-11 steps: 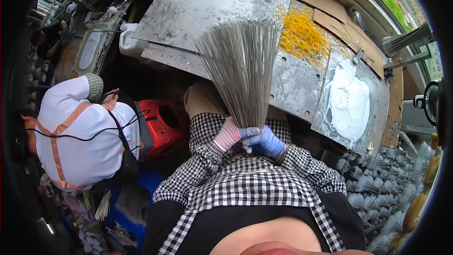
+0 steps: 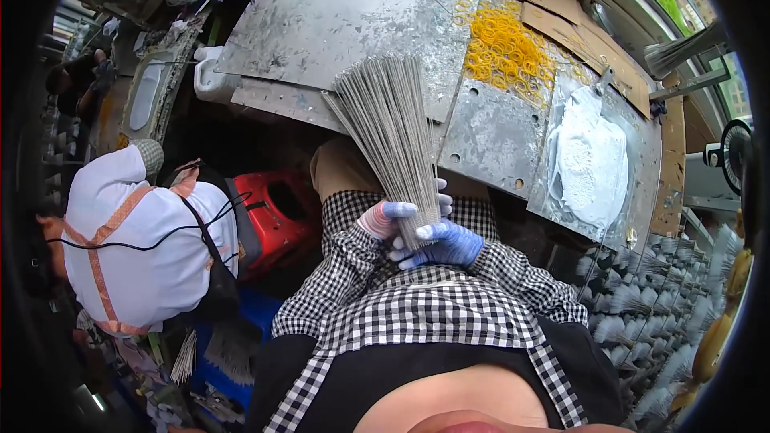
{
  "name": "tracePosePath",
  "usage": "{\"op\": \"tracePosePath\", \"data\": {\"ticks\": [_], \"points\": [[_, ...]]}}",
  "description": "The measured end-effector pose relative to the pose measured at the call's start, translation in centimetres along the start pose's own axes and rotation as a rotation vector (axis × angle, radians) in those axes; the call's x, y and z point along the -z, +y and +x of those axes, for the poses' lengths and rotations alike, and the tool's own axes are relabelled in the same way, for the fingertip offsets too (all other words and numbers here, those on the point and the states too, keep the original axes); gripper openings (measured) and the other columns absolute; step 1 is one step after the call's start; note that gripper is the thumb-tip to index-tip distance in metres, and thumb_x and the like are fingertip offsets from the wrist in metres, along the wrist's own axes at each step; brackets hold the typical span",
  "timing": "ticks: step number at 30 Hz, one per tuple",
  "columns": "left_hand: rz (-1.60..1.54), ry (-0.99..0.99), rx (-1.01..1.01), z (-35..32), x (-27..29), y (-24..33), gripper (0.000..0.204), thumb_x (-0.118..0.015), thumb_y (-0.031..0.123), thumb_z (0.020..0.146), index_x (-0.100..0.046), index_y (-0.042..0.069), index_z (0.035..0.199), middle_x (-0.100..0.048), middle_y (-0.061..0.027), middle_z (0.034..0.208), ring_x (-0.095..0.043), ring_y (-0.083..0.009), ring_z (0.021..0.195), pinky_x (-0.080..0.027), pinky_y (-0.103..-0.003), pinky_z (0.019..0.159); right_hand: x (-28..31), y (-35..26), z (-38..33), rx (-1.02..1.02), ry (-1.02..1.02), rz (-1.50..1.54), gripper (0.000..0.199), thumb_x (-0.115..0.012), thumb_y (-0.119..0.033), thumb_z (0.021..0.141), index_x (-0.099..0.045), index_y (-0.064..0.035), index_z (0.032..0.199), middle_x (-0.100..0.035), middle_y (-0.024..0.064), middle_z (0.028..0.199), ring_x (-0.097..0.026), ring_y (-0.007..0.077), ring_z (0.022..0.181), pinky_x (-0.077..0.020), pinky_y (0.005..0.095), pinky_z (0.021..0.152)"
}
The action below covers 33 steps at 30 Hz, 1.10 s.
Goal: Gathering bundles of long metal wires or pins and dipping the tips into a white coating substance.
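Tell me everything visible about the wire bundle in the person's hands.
The wire bundle is many thin, straight, grey strands, metallic in look, packed narrowly at the lower end and fanning wider at the top, where a few stray out leftward. It slants up and to the left, its far ends overlapping the grey tabletop in view; contact there is unclear. The left grip and right grip hold its narrow end.
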<state>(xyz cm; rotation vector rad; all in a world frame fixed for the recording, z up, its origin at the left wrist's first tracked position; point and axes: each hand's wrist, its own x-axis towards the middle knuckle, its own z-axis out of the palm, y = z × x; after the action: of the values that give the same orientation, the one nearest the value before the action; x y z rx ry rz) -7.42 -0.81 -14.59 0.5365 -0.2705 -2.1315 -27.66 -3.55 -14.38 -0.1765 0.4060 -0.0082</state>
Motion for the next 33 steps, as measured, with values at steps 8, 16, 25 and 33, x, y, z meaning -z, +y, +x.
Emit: {"op": "tracePosePath", "data": {"ticks": [8, 16, 25, 33], "points": [[0.355, 0.349, -0.113, 0.1, -1.4, -1.2, 0.058, -0.080, 0.032, 0.085, -0.058, 0.001, 0.128, -0.069, -0.0142, 0.109, -0.068, -0.0258, 0.101, -0.058, -0.041, 0.088, -0.3, -1.0, -0.5, 0.048, -0.074, -0.057, 0.089, -0.086, -0.039, 0.082, -0.043, -0.0014, 0.149, -0.060, 0.0198, 0.134, -0.063, 0.0368, 0.123, -0.0580, 0.0529, 0.099], [0.541, 0.374, -0.228, -1.8, -6.2, 0.3, 0.062, -0.085, 0.041, 0.081, -0.063, 0.001, 0.124, -0.072, -0.0132, 0.109, -0.071, -0.0239, 0.098, -0.059, -0.038, 0.087, -4.9, -1.0, -1.4, 0.142, 0.107, -0.404, 0.037, -0.075, 0.000, 0.087, -0.059, 0.0020, 0.121, -0.068, 0.0132, 0.102, -0.073, 0.0223, 0.085, -0.0673, 0.0302, 0.070], [0.385, 0.408, -0.099, 0.7, -1.5, -1.8, 0.078, -0.084, 0.040, 0.083, -0.052, 0.005, 0.144, -0.065, -0.0103, 0.131, -0.062, -0.0252, 0.124, -0.050, -0.042, 0.107, -1.1, -0.1, -0.9, 0.109, 0.304, -0.268, 0.031, -0.082, -0.003, 0.079, -0.066, -0.0002, 0.106, -0.068, 0.0065, 0.086, -0.069, 0.0134, 0.075, -0.0574, 0.0235, 0.060], [0.189, -0.226, -0.506, 5.7, -5.2, 12.3, 0.116, -0.083, 0.049, 0.076, -0.020, 0.002, 0.162, -0.033, -0.0249, 0.162, -0.050, -0.0379, 0.140, -0.045, -0.053, 0.115, 1.8, -0.3, -3.7, 0.207, 0.258, -0.975, 0.051, -0.088, -0.017, 0.078, -0.068, -0.0010, 0.122, -0.073, 0.0097, 0.110, -0.067, 0.0192, 0.102, -0.0553, 0.0350, 0.094]]}}
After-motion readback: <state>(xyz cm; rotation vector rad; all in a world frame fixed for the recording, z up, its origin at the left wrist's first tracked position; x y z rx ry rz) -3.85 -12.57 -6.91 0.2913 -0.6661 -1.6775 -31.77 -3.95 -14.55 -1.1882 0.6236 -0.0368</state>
